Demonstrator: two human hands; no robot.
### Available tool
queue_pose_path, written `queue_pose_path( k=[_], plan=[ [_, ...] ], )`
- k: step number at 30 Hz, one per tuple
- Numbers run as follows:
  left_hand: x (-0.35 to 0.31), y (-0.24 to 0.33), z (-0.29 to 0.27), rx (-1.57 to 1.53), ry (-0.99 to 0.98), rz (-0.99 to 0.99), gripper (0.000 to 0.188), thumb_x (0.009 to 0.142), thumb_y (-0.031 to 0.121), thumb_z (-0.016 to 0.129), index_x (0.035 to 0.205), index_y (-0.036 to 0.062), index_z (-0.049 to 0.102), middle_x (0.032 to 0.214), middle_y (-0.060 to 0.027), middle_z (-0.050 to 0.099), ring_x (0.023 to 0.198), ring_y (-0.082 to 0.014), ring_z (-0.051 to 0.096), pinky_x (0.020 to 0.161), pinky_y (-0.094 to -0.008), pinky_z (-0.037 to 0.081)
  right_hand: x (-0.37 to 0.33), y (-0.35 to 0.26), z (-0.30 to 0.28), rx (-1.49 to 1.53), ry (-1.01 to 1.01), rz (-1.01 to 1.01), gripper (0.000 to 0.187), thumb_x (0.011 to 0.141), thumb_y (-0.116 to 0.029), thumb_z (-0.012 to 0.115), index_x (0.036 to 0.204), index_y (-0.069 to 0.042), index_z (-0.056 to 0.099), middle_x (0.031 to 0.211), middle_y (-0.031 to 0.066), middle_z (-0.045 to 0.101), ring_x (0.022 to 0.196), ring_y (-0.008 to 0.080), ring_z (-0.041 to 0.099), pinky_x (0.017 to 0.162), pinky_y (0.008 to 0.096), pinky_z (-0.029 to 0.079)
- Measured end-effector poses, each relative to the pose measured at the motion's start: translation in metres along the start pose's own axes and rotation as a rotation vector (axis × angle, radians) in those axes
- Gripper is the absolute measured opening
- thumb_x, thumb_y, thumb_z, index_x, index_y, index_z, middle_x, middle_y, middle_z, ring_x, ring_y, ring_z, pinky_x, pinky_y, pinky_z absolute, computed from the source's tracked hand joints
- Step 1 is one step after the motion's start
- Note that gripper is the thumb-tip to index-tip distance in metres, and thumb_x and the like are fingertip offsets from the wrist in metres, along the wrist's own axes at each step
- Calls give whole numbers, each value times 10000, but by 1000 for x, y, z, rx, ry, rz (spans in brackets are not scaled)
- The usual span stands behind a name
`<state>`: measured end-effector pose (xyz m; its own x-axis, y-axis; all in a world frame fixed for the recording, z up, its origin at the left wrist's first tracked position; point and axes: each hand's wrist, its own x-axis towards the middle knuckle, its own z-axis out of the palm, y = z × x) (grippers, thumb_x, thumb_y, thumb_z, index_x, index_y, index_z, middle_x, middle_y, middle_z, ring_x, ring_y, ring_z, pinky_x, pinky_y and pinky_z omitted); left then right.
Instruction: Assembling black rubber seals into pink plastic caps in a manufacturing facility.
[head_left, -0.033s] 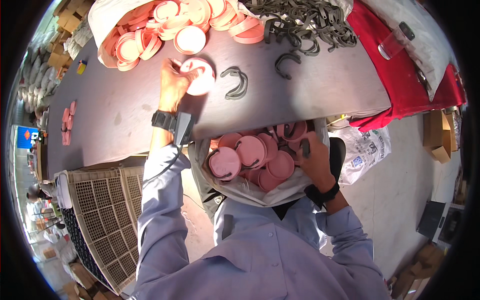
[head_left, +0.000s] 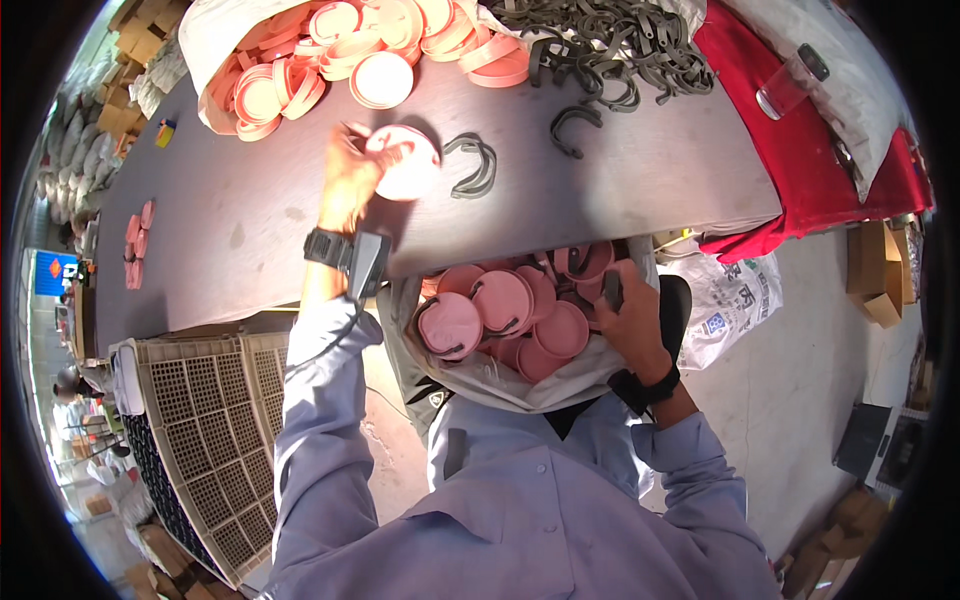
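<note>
While left hand (head_left: 350,180) pinches a pink lid (head_left: 405,160) on the counter (head_left: 250,220), right hand (head_left: 630,320) grips the bag (head_left: 500,385) w/ finished lids, tons left in the pile (head_left: 330,60) tho.

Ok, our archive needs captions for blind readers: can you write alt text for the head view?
Seen from above, a person's left hand holds a pink lid over a dark table, while the right hand rests at a bag of pink lids in their lap. More lids and grey clips are piled along the table's far edge.
</note>
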<state>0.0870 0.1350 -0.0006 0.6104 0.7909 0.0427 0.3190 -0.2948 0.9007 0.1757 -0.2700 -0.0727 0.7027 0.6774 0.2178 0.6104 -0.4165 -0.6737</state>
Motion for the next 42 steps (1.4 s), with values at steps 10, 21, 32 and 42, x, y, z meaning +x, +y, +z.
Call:
queue_pose_path(
  k=[10,21,32,42],
  plan=[
    [-165,8,32,-755,-182,-53,396,845,-7,832,1159,55,599,1112,-83,708,1023,-203,703,912,-388,611,24,-83,7,803,-73,218,193,1031,-143,613,1131,19,583,902,165,683,716,217,680,597,356,544],
    [-245,36,58,-717,-287,-130,583,882,-11,765,1402,32,505,1273,-74,655,1092,-133,661,885,-277,580,25,-84,-5,653,-250,28,209,1057,-127,532,1206,10,586,1064,189,708,958,285,724,825,383,562],
    [-227,30,49,-500,-286,-81,151,980,34,719,1126,33,682,1093,-89,783,1009,-141,704,941,-327,552,3,-75,16,267,-84,-124,516,935,43,531,1449,8,496,1163,274,715,1108,444,692,925,461,552],
    [-226,21,52,-554,-117,-2,166,981,7,691,1143,20,655,1116,-144,776,1018,-185,717,930,-326,553,-23,-93,38,280,-70,-154,652,874,32,603,1503,17,434,1376,282,577,1159,476,618,921,493,541]
  ],
)
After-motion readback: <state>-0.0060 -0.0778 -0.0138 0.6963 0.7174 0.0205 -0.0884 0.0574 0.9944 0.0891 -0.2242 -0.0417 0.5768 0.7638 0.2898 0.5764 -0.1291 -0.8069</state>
